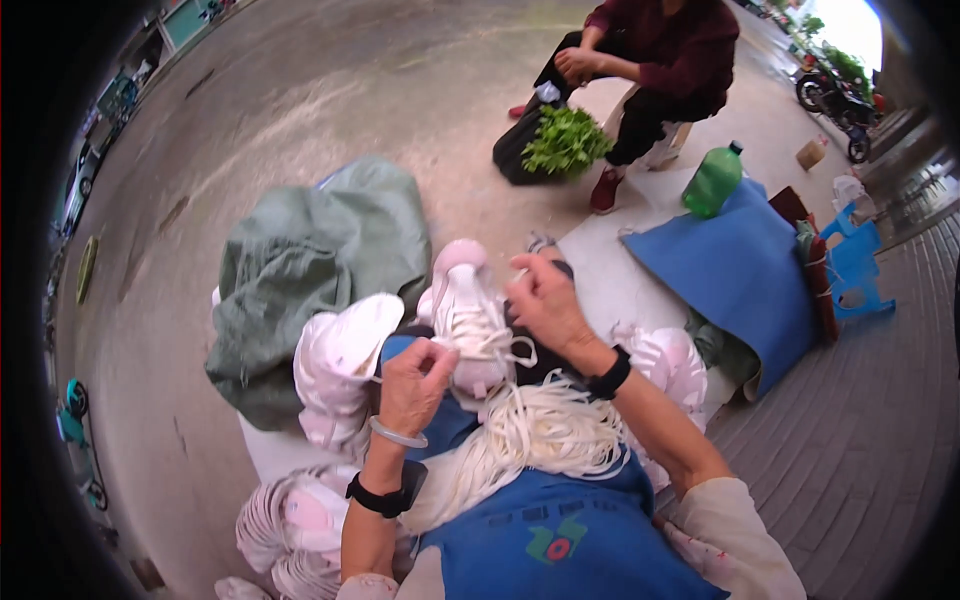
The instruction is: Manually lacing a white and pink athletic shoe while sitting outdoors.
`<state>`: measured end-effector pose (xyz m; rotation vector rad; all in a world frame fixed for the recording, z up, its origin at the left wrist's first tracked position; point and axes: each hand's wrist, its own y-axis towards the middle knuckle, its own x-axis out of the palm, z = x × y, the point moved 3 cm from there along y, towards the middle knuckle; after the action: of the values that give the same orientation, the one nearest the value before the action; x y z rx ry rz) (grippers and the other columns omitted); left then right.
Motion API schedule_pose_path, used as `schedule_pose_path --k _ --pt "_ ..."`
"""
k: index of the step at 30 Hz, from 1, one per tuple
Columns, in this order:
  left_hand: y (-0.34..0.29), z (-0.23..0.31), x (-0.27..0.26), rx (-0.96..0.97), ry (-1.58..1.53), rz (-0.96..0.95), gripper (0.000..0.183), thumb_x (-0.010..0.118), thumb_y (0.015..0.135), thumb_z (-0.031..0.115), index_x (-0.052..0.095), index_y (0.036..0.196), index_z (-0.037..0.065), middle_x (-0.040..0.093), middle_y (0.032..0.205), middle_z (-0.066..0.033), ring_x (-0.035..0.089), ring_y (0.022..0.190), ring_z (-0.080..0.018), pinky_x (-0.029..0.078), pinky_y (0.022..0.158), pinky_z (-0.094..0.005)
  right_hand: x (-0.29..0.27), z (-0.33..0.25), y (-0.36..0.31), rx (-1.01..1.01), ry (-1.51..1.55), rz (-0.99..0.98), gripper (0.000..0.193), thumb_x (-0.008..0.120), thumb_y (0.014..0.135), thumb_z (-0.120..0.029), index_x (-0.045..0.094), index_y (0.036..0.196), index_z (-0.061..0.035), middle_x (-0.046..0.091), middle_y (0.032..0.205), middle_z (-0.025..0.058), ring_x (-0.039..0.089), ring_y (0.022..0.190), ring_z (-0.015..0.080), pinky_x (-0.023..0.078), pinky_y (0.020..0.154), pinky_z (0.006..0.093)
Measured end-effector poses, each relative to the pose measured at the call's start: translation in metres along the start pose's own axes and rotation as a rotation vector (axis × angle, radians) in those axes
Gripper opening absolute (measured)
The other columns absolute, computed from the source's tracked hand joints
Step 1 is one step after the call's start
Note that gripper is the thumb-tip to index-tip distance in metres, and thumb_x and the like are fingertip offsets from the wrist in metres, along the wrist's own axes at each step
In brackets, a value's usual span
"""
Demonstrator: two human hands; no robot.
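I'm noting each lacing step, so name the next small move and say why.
Probably draw the slack lace loop snug with the right hand: it juts loosely past the side of the pink-and-white sneaker, while the left hand pinches at the lacing.

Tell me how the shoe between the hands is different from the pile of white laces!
The shoe is pink and white; the lace pile is creamy white. The shoe holds a rounded shape; the lace pile is a floppy tangle. The shoe is laced across its top; the lace pile's strands lie loose. Both show whitish colour.
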<state>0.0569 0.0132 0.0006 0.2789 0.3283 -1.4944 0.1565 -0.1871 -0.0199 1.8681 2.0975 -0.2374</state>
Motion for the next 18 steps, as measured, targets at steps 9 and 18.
schedule_pose_path --k 9,18 --pt "-0.069 -0.027 0.066 0.175 0.431 -0.286 0.035 0.062 0.086 0.019 0.055 0.116 0.003 0.062 0.096 -0.0181 0.058 0.096 -0.036 0.046 0.082 -0.0427 0.006 0.011 -0.046 -0.138 -0.272 -0.205 0.022 0.059 0.084 -0.011 0.059 0.102 0.0019 0.057 0.084 0.0177 0.059 0.077 0.0301 0.048 0.074 0.0385" --pt "-0.049 -0.035 0.087 -0.035 0.434 -0.26 0.035 0.048 0.094 0.032 0.061 0.087 0.0 0.064 0.078 -0.0221 0.063 0.075 -0.0398 0.048 0.069 -0.0501 0.028 0.006 -0.035 -0.133 -0.371 -0.391 0.045 0.053 0.091 -0.027 0.051 0.119 0.008 0.056 0.103 0.0288 0.053 0.097 0.0406 0.042 0.088 0.0445"
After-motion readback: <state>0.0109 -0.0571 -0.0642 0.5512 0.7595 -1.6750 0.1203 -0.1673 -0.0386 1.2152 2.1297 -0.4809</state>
